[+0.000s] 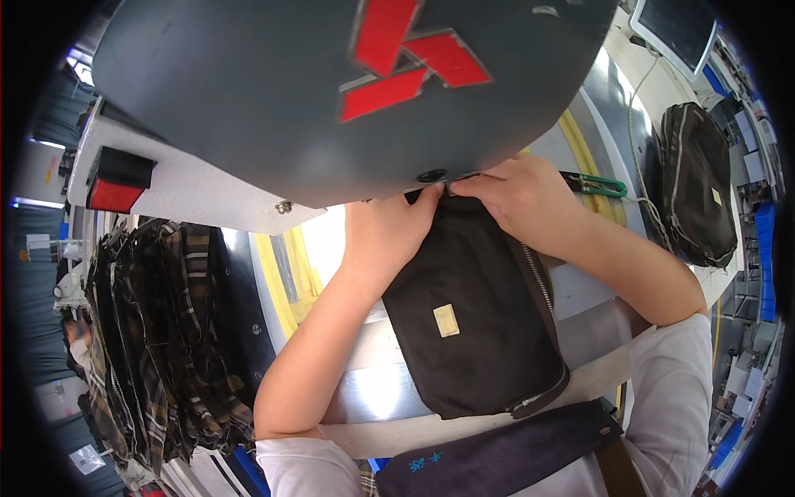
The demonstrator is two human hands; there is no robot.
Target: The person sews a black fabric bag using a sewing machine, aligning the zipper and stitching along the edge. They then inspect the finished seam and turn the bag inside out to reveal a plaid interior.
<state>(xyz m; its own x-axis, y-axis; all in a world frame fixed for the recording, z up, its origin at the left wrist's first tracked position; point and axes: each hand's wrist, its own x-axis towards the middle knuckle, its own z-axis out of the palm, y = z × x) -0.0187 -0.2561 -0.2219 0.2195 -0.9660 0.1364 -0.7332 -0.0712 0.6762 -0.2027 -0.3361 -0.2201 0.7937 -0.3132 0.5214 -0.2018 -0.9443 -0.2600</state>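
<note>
A dark brown zippered pouch lies in front of me, with a small pale rectangular patch on its face. Its silver zipper curves along the right side and lower right corner. At its far end, my left hand pinches the edge from the left. My right hand grips the same end from the right, thumb and fingers close to the left ones. Both sets of fingertips are right beneath the grey machine head, which partly hides them and the pouch's far edge.
Plaid and black fabric pieces hang in a pile at the left. Green-handled snips lie beyond my right hand. Another dark zippered pouch rests at the right, near a pale cord. A screen stands at the far right.
</note>
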